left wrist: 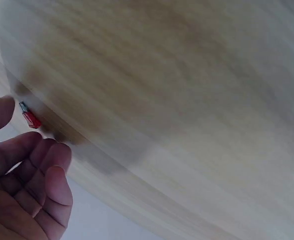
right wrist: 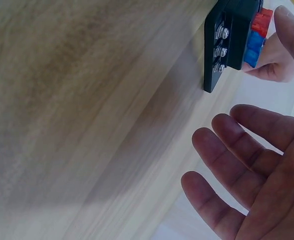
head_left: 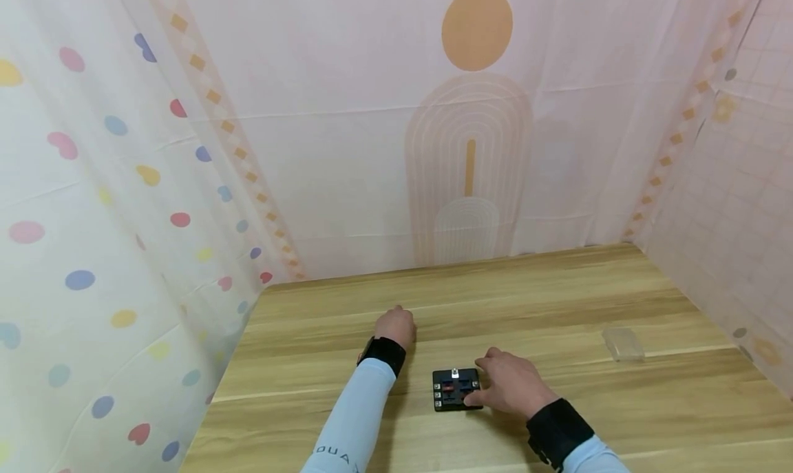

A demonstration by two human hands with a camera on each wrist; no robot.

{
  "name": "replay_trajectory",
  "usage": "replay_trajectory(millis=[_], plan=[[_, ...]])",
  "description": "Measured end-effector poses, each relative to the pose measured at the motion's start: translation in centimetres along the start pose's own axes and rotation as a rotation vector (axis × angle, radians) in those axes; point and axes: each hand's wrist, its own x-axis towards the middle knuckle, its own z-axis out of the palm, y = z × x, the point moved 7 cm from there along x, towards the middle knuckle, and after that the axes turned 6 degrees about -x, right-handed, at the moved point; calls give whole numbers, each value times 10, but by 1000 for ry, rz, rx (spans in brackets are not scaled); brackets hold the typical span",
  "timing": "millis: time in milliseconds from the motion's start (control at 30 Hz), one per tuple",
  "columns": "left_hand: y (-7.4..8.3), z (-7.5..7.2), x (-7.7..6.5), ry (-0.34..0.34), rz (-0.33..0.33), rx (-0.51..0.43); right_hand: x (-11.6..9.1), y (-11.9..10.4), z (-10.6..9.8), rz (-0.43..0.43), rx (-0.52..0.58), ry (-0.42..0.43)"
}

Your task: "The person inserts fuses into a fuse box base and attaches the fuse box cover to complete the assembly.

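A black fuse block [head_left: 456,407] with silver screw terminals lies on the table in front of the person; the right wrist view shows red and blue fuses [right wrist: 255,48] seated in it. My right hand [head_left: 511,385] is beside the block, fingers spread and loosely bent, the thumb [right wrist: 292,35] overlapping the block's right side. Farther forward and to the left, my left hand [head_left: 396,326] reaches down to the tabletop. In the left wrist view a small red blade fuse [left wrist: 31,118] with a metal end lies between that hand's parted thumb and fingers.
A clear plastic cover [head_left: 623,343] lies toward the right of the wood-grain table [head_left: 557,287]. Patterned curtains [head_left: 347,170] stand along the back and both sides of the table. Black bands [head_left: 560,432] wrap both wrists over light blue sleeves.
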Motion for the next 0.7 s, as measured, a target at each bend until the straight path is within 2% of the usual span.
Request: replay_trajectory(millis=[100,367,700], plan=[[0,3,0,-8,-11,9,0,0,0,-1,0,-3],[2,4,0,18,28,27,-1,1,0,0,0,-4],[0,-3,1,33,75,-38,-1,1,-1,15,9,-8]])
